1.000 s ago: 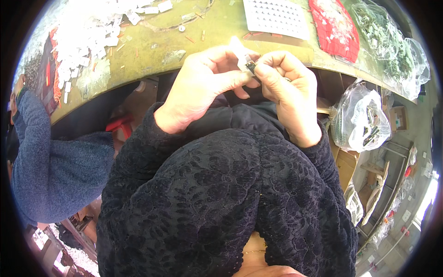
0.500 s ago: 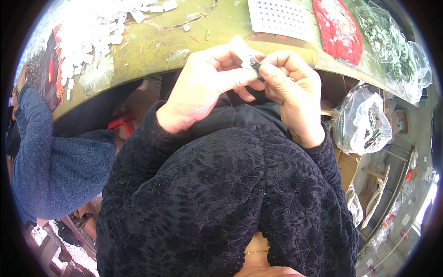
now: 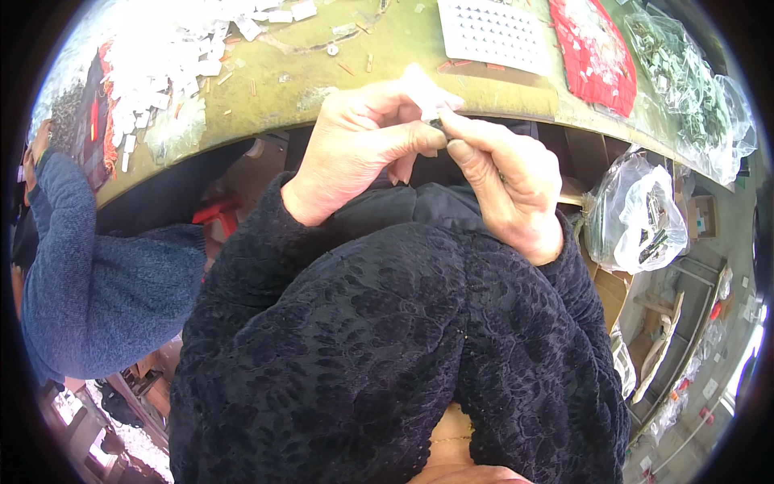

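Observation:
Over the front edge of the table, my left hand [image 3: 359,149] is closed, its thumb and fingers pinching a small white piece [image 3: 422,90] that looks washed out by glare. A small dark part [image 3: 436,125] shows at the piece's lower end, between the two hands' fingertips. My right hand [image 3: 516,177] pinches at that dark part with thumb and forefinger, the other fingers curled. The fingertips of both hands nearly meet, and they hide most of what is held, so its exact kind cannot be made out.
Many small white pieces [image 3: 208,68] lie heaped on the greenish table [image 3: 355,68] at the left. A white sheet with rows of small dark marks [image 3: 493,34], a red cloth [image 3: 592,56] and bags [image 3: 645,211] are at the right. A person in a blue sweater [image 3: 121,282] sits at left.
My right thumb and forefinger have shifted slightly left and straightened over the dark part, which is now more covered. My left fingers have drawn in a little. The view has shifted slightly.

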Tool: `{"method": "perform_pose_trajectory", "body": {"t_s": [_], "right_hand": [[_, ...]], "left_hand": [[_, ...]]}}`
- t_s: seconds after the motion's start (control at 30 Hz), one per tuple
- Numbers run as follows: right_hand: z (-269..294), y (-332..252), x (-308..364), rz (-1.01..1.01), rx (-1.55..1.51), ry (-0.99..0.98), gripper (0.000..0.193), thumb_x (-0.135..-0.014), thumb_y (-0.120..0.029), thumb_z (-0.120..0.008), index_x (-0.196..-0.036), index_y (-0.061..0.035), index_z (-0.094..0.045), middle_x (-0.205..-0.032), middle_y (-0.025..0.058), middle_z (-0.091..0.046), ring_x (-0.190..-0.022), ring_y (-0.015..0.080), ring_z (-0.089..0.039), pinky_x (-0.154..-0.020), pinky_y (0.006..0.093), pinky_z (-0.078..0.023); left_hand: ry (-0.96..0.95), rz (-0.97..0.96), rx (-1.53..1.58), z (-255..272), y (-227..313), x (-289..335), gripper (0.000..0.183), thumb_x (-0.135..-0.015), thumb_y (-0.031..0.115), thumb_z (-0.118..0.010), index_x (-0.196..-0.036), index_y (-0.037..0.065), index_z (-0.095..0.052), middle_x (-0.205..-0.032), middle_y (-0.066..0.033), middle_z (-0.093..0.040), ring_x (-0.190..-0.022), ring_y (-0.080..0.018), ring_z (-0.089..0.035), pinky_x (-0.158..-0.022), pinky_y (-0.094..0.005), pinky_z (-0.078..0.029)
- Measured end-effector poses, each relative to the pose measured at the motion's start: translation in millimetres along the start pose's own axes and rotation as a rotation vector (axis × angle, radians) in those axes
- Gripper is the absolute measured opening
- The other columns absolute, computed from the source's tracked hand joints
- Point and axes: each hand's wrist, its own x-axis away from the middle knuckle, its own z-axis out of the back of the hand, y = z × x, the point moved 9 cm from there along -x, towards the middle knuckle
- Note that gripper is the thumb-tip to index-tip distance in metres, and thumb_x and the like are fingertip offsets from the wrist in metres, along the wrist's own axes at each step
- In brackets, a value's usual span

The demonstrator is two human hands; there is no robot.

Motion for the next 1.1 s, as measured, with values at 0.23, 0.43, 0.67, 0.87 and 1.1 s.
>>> {"method": "perform_pose_trajectory", "body": {"t_s": [0.23,0.43,0.67,0.87,1.1], "right_hand": [[-5,27,7,-0.289,0.038,0.12,0.021,-0.089,-0.008,-0.066,-0.108,-0.0028,-0.059,-0.073,0.0086,-0.065,-0.057,0.016,-0.062,-0.057,0.0263,-0.049],[-2,29,9,-0.356,0.101,0.177,0.013,-0.085,-0.007,-0.068,-0.094,-0.004,-0.059,-0.066,0.0062,-0.064,-0.055,0.0102,-0.06,-0.055,0.024,-0.049],[3,33,10,-0.384,0.092,0.209,0.009,-0.082,-0.006,-0.067,-0.088,-0.0035,-0.061,-0.064,0.0068,-0.063,-0.054,0.0097,-0.059,-0.054,0.0249,-0.049],[-10,65,23,-0.679,-0.256,0.134,0.009,-0.086,-0.009,-0.065,-0.09,-0.0018,-0.059,-0.069,0.0023,-0.063,-0.062,0.0051,-0.056,-0.06,0.0213,-0.047],[-3,68,15,-0.513,-0.209,0.108,0.013,-0.09,-0.012,-0.062,-0.098,-0.0019,-0.06,-0.084,0.0041,-0.062,-0.07,0.0096,-0.056,-0.066,0.0234,-0.046]], "left_hand": [[0.086,0.093,0.464,-8,-16,-3,0.014,-0.095,0.009,-0.056,-0.108,0.006,-0.059,-0.07,-0.0012,-0.055,-0.045,-0.0047,-0.041,-0.039,-0.0197,-0.03],[0.192,0.097,0.521,-10,-25,-4,0.013,-0.095,0.009,-0.054,-0.107,0.008,-0.058,-0.07,0.0005,-0.054,-0.046,-0.0024,-0.038,-0.04,-0.0185,-0.027],[0.227,0.028,0.243,-5,-18,-1,0.017,-0.093,0.004,-0.051,-0.109,0.005,-0.057,-0.072,0.0025,-0.052,-0.051,-0.0022,-0.039,-0.043,-0.018,-0.028],[0.172,0.113,0.378,-7,-27,-1,0.014,-0.094,0.009,-0.055,-0.107,0.007,-0.059,-0.071,-0.0004,-0.055,-0.049,-0.0032,-0.042,-0.043,-0.0191,-0.032],[0.115,0.175,0.443,5,-30,-8,0.028,-0.094,0.011,-0.052,-0.119,-0.001,-0.054,-0.078,-0.0028,-0.056,-0.053,-0.0091,-0.044,-0.043,-0.0236,-0.034]]}}
